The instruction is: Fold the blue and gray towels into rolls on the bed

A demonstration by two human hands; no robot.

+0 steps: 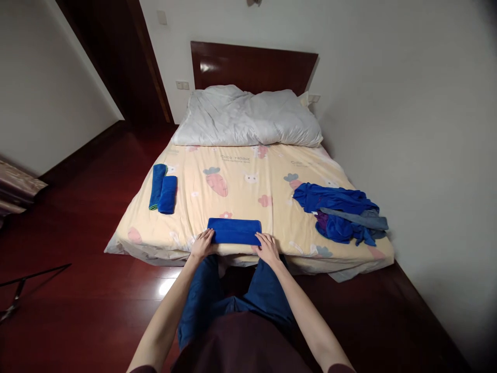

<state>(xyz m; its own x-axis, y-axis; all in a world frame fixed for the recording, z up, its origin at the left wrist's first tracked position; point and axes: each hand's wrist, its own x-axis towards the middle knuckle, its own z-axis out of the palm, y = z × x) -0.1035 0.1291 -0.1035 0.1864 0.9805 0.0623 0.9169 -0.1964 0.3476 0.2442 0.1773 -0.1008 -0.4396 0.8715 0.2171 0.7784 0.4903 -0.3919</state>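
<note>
Both hands' fingers lie flat and open, left hand (202, 243) and right hand (267, 247) touching the folded blue towel (234, 231)

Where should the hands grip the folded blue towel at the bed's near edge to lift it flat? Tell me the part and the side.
Probably by its two short ends, coming in from the near edge. The folded blue towel lies flat, its long side along the bed edge. The left hand already rests at its left end, the right hand at its right, so fingers could slide under both ends.
</note>
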